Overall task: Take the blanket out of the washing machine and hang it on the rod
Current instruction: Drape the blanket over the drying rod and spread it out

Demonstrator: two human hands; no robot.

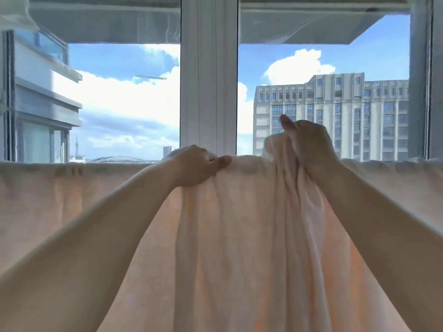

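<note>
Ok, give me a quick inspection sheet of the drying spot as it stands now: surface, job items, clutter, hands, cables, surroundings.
Surface: no table or floor in view; the blanket's top edge forms a level line across the frame.
Job's things: blanket, pale peach, draped across the full width with a bunched fold in the middle; the rod is hidden under it; no washing machine seen.
Clutter: nothing seen.
Hands: left hand grips the blanket's top edge; right hand holds a bunched fold lifted above the line.
Cables: nothing seen.
Surroundings: window frame straight ahead, grey building outside to the right, blue sky with clouds.
</note>
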